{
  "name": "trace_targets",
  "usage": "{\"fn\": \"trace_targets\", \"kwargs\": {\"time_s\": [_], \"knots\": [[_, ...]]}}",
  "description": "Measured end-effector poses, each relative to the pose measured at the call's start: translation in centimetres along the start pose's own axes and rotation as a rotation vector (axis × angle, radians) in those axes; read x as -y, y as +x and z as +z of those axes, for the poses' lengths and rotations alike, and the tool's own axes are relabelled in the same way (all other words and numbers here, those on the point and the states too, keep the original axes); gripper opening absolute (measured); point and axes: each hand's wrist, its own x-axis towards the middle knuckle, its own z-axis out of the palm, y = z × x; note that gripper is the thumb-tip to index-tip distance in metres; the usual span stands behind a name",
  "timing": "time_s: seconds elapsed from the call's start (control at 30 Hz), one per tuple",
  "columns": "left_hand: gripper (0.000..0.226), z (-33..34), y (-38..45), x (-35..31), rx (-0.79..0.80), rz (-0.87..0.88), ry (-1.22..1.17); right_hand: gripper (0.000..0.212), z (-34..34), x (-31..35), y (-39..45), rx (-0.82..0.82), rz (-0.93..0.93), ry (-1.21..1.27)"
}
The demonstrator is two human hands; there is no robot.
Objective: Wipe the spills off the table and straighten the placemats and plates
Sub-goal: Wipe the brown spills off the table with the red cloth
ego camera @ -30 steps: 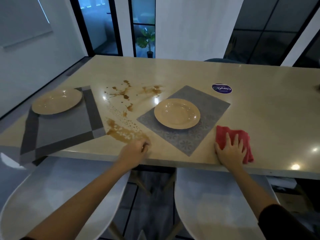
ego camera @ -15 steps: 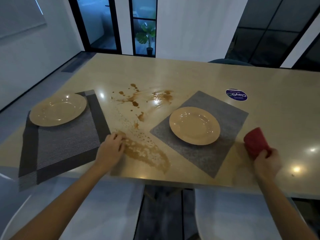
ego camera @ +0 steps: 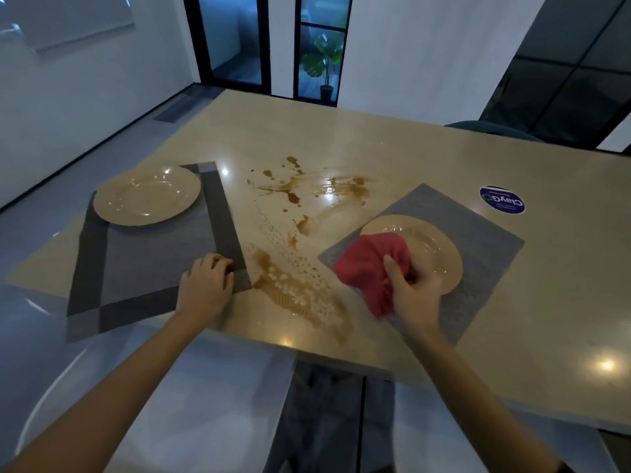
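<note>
Left hand [ego camera: 205,288] has its fingers curled onto the near right corner of the dark placemat [ego camera: 150,264], right hand [ego camera: 415,288] bunches the red cloth [ego camera: 368,264] over the right plate [ego camera: 433,250], brown spill [ego camera: 293,247] spread between both mats.

Open tabletop [ego camera: 392,145] is seen across the whole far half; no obstacles there except a round sticker [ego camera: 502,199] lying flat at far right. The middle lane between the two placemats is covered by the brown spill [ego camera: 293,254], flat and passable. The left side is blocked by the dark placemat [ego camera: 150,268] with a plate [ego camera: 146,196] at its far corner. The right side is occupied by the grey placemat [ego camera: 478,240] and its plate [ego camera: 433,250]. Bare table is left at near right.
</note>
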Motion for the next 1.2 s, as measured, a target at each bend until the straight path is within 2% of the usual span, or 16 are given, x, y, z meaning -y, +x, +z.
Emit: {"fn": "trace_targets", "kwargs": {"time_s": [0.1, 0.13, 0.23, 0.27, 0.33, 0.47, 0.57, 0.77, 0.93, 1.07, 1.2], "knots": [[0.035, 0.1, -0.3, -0.3, 0.017, 0.005, 0.076, 0.019, 1.3, -1.4, -1.7, 0.067, -0.304, -0.330], [0.037, 0.2, -0.3, -0.4, 0.025, 0.009, 0.101, 0.023, 1.7, -2.4, -2.3, 0.138, -0.348, -0.433], [0.042, 0.5, -0.7, -0.7, 0.047, -0.011, 0.147, 0.067, 2.4, -6.6, -5.0, 0.520, -0.322, -0.747], [0.043, 0.6, -0.8, -0.7, 0.049, -0.014, 0.155, 0.072, 2.4, -8.0, -6.0, 0.627, -0.344, -0.867], [0.044, 0.8, -1.0, -0.6, 0.064, -0.014, 0.170, 0.065, 2.1, -9.6, -7.1, 0.702, -0.467, -1.021], [0.045, 0.5, -1.1, -0.1, 0.071, -0.027, 0.196, 0.060, 1.7, -8.8, -5.1, 0.697, -0.487, -1.054], [0.045, 0.2, -1.1, 0.5, 0.067, -0.044, 0.212, 0.060, 2.2, -9.1, -4.1, 0.798, -0.478, -1.097], [0.040, 1.2, -1.5, 1.1, 0.010, -0.061, 0.076, 0.056, 6.7, -9.3, -4.2, 0.860, -0.551, -1.034], [0.033, 1.6, -1.5, 1.2, -0.064, -0.037, 0.091, 0.056, 11.1, -8.9, -1.3, 0.813, -0.496, -1.057], [0.034, 1.7, -1.6, 1.5, -0.125, -0.057, 0.072, 0.064, 10.7, -8.8, -0.8, 0.728, -0.445, -1.040], [0.043, 2.5, -1.8, 1.6, -0.232, -0.090, 0.041, 0.062, 10.1, -8.6, -4.3, 0.795, -0.520, -0.990]]}}
